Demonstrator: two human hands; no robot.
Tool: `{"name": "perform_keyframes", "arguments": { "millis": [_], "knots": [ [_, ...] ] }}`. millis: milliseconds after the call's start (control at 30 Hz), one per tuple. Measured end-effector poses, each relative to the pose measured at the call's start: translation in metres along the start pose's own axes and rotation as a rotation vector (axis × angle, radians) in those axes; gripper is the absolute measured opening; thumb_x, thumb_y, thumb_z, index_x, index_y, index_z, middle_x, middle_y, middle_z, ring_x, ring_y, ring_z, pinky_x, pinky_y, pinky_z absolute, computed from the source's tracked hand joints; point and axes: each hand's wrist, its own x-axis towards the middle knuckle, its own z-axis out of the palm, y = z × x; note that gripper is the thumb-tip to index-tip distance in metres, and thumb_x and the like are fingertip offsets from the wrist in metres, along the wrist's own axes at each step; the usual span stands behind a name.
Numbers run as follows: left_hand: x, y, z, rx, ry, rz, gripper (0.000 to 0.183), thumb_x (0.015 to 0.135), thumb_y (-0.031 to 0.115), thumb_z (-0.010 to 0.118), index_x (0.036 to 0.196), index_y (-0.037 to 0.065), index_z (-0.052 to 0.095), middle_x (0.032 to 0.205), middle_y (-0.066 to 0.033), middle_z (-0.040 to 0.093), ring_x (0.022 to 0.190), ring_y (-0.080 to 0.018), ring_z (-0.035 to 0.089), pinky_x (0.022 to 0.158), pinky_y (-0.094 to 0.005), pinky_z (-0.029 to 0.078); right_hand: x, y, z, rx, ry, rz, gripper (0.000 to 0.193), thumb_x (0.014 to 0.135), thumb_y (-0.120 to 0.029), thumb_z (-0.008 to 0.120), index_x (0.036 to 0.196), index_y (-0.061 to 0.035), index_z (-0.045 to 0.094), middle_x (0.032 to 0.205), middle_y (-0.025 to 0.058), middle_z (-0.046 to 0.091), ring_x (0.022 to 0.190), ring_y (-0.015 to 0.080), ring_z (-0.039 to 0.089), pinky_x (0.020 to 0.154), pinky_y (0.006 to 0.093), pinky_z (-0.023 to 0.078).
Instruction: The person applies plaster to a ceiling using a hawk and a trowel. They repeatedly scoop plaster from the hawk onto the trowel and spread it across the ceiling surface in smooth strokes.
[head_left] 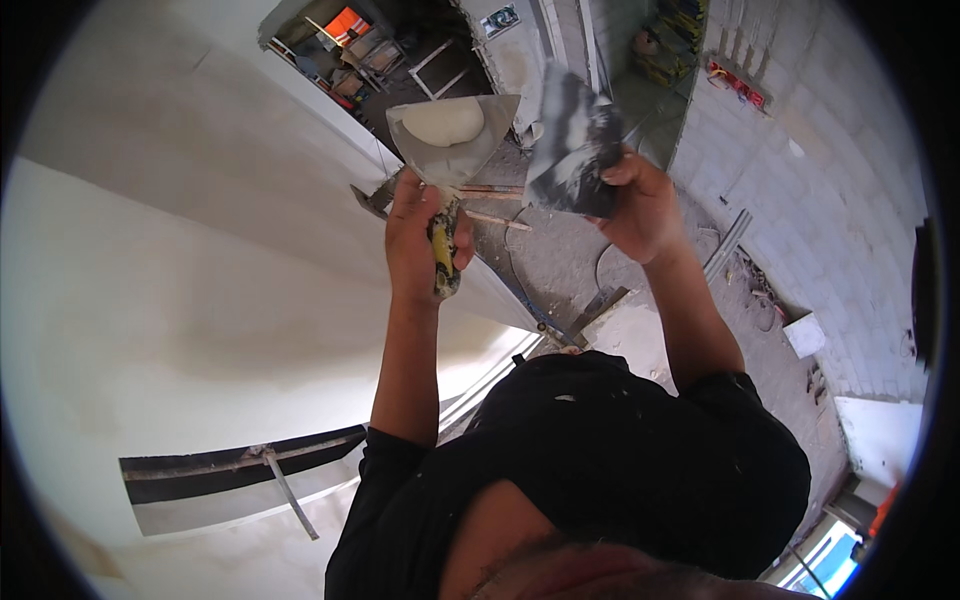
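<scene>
My left hand (410, 240) is wrapped round the yellow and black handle of a putty knife (475, 155). Its wide blade points away from me, carrying a smooth mound of off-white putty (443, 122). To the right, my right hand (643, 210) grips a dark flat rectangular plate (575, 150) by its near right corner, thumb on top. Whitish smears cover part of the plate, and its exact kind is unclear. The plate and the putty knife are held up side by side, apart from each other.
A pale smooth wall surface (230, 300) spans the left, with a slot-like opening (250, 470) low down. Bare blockwork (830, 190) stands on the right with a red electrical box (737, 84). Cables and metal lengths (728, 245) lie on the dusty floor; a doorway (375, 60) shows stacked materials.
</scene>
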Motion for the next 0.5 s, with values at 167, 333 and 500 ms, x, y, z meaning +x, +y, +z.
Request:
{"name": "perform_keyframes", "arguments": {
  "millis": [167,333,500],
  "knots": [
    [-0.012,-0.018,0.002,0.186,0.071,0.14,0.044,0.096,0.005,0.055,0.135,0.009,0.035,0.087,-0.0091,0.06,0.053,-0.0111,0.053,0.039,-0.0251,0.045,-0.011,-0.017,0.014,-0.266,0.148,-0.158,0.032,0.094,-0.01,0.048,0.125,-0.0013,0.052,0.104,0.0098,0.068,0.082,0.0202,0.069,0.063,0.0338,0.054],
    [-0.015,-0.032,0.012,0.13,0.113,0.215,0.055,0.094,0.0,0.056,0.138,0.011,0.026,0.101,-0.0123,0.059,0.057,-0.0124,0.056,0.043,-0.0277,0.047,-0.023,-0.006,0.047,-0.301,0.119,-0.065,0.032,0.094,-0.009,0.049,0.124,0.0019,0.052,0.103,0.0123,0.068,0.079,0.0208,0.071,0.062,0.034,0.057],
    [-0.017,-0.039,0.015,0.267,0.108,0.438,0.061,0.094,-0.001,0.056,0.14,0.008,0.016,0.112,-0.0149,0.057,0.058,-0.0123,0.056,0.045,-0.0247,0.046,-0.024,0.008,0.075,-0.223,0.054,-0.009,0.031,0.093,-0.007,0.052,0.121,0.0054,0.053,0.099,0.0153,0.069,0.078,0.0223,0.072,0.061,0.0343,0.059]
  ]
}}
